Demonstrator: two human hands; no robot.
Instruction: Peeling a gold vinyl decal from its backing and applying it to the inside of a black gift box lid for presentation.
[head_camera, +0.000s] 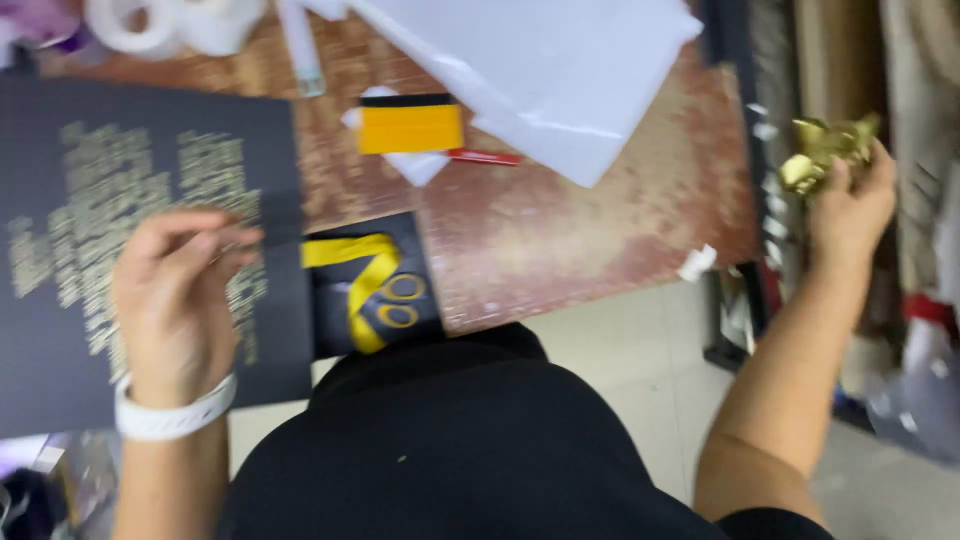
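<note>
Item one, as I see it from the head camera: my left hand (180, 300), white band at the wrist, rests palm-down on a large dark sheet (150, 240) covered in gold lettering, fingers curled with the tips pinching at the gold film near the sheet's right part; I cannot tell whether anything is lifted between them. The sheet lies on the left of a worn reddish-brown table (560, 230), its near edge overhanging toward my body. Item two: my right hand (850, 200) is out past the table's right edge, over the floor, fingers closed around a crumpled wad of gold foil (825, 150) that sticks out above the fist. Item three: just right of the large sheet, at the table's near edge, a smaller dark card (375, 285) with a yellow ribbon shape and gold rings. Item four: farther back, a yellow and black squeegee (410, 125) lying on white scraps, with a red pen (485, 157) just beside it on the right. Item five: white sheets (560, 70) fanned across the far right of the table. Item six: tape rolls (165, 22) at the far left edge. Small white scraps (697, 262) lie at the table's right edge, the picture being blurred there.
</note>
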